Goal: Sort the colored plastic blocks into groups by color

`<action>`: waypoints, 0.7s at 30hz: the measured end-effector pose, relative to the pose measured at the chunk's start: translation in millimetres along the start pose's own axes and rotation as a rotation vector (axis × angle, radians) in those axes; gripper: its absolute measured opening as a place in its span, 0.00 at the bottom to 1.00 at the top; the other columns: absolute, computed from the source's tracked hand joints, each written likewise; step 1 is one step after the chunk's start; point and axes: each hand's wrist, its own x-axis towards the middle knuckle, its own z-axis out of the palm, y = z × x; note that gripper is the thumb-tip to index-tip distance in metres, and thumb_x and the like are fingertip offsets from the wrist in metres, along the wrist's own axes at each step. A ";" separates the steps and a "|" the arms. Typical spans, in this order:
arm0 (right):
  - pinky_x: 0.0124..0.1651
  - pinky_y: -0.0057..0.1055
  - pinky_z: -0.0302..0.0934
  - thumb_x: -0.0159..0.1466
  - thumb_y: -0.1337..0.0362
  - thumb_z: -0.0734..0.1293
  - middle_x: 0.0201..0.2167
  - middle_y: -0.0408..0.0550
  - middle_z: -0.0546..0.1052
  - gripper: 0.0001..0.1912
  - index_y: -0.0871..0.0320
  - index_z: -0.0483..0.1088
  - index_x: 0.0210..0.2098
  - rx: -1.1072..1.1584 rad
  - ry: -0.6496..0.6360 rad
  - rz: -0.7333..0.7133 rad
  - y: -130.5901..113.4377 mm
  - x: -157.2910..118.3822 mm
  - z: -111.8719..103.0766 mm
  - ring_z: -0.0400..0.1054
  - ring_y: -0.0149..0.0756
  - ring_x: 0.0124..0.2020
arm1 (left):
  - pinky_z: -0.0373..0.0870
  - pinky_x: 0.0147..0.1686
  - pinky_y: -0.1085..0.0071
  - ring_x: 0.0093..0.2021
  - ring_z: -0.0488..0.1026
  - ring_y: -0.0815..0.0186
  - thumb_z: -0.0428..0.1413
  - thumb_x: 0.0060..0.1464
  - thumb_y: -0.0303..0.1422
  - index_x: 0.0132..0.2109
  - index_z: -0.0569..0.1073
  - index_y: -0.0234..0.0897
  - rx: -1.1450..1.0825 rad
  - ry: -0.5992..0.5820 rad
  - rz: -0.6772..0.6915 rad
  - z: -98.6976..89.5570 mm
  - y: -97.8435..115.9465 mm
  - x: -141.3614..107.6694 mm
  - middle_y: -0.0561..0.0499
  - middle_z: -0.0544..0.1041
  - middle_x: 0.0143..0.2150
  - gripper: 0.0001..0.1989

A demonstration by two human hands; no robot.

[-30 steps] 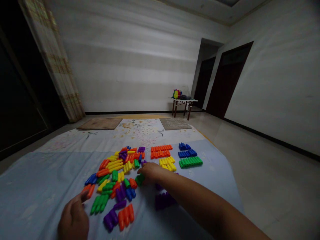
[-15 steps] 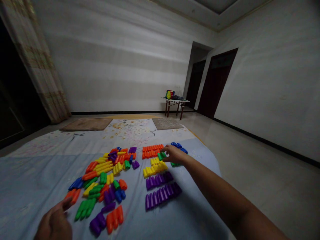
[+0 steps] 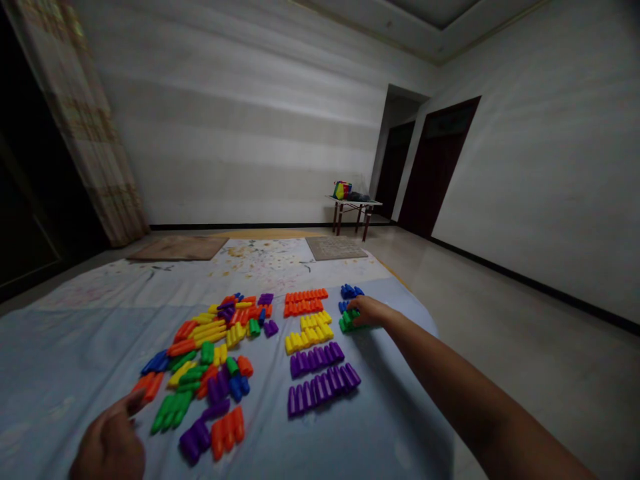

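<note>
My right hand (image 3: 373,311) reaches over the right side of the cloth, fingers closed on a green ribbed plastic piece (image 3: 349,321); the fingers hide part of it. Just beyond are blue pieces (image 3: 351,291). To its left lie rows of orange pieces (image 3: 304,307), yellow pieces (image 3: 309,341) and purple pieces (image 3: 324,391). My left hand (image 3: 111,437) rests at the lower left, thumb and forefinger apart, with nothing visible in it. An orange piece (image 3: 149,385) lies by its fingertips, next to a mixed pile with a green piece (image 3: 171,412).
A blue and floral cloth (image 3: 270,440) lies under the pieces. Beyond are a brown mat (image 3: 180,248) and a grey mat (image 3: 336,249). A small table (image 3: 370,202) with a colourful bag (image 3: 343,190) stands by the far wall. A curtain (image 3: 100,140) hangs at left.
My right hand has moved right with the green piece, from beside the orange and yellow rows to just below the blue pieces. My left hand has hardly moved.
</note>
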 end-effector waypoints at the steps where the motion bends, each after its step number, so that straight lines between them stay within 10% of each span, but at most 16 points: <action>1: 0.42 0.33 0.58 0.47 0.64 0.71 0.41 0.51 0.74 0.24 0.56 0.72 0.45 0.000 -0.002 0.007 0.1 0.7 -0.4 0.67 0.41 0.41 | 0.66 0.48 0.55 0.42 0.72 0.59 0.40 0.52 0.41 0.37 0.70 0.51 0.000 -0.007 -0.007 -1.5 4.1 -1.9 0.57 0.74 0.39 0.15; 11: 0.48 0.34 0.58 0.52 0.64 0.68 0.46 0.54 0.71 0.24 0.60 0.69 0.49 0.059 0.108 -0.044 -22.1 -11.1 -9.9 0.66 0.41 0.45 | 0.65 0.49 0.57 0.44 0.70 0.58 0.39 0.50 0.40 0.39 0.70 0.39 -0.069 -0.049 -0.026 -11.2 37.8 -15.3 0.48 0.73 0.40 0.18; 21: 0.44 0.32 0.60 0.57 0.62 0.66 0.43 0.52 0.72 0.18 0.56 0.70 0.47 0.263 0.136 -0.467 -159.8 -21.5 13.4 0.68 0.37 0.42 | 0.65 0.47 0.62 0.42 0.70 0.61 0.39 0.51 0.41 0.38 0.69 0.37 -0.173 -0.019 0.015 -10.7 38.0 -20.1 0.48 0.72 0.37 0.18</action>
